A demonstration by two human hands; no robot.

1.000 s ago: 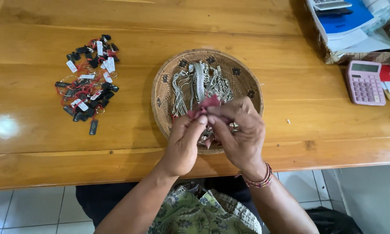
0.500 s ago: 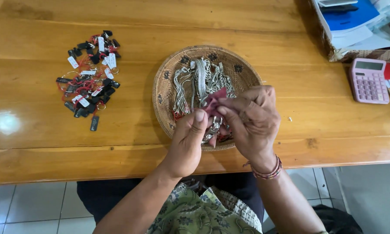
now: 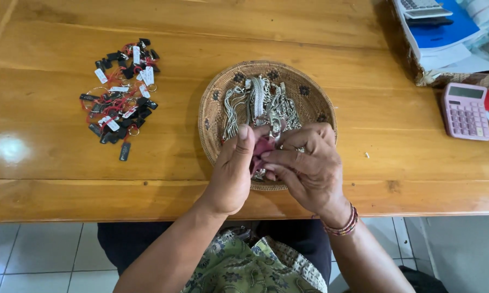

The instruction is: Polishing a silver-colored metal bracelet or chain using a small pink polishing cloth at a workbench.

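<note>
Maroon cloth (image 3: 259, 152) is pinched between both hands above the near rim of a shallow woven basket (image 3: 214, 114) holding silver chains (image 3: 260, 106). Compared with a moment earlier, the hands are drawn closer together and the cloth is mostly hidden, suggesting rubbing is under way. The left hand (image 3: 231, 173) is closed on the cloth, thumb raised; the right hand (image 3: 309, 171) is curled over cloth and a silver piece. A heap of black tags (image 3: 119, 92) lies far left, a pink calculator (image 3: 464, 111) right.
</note>
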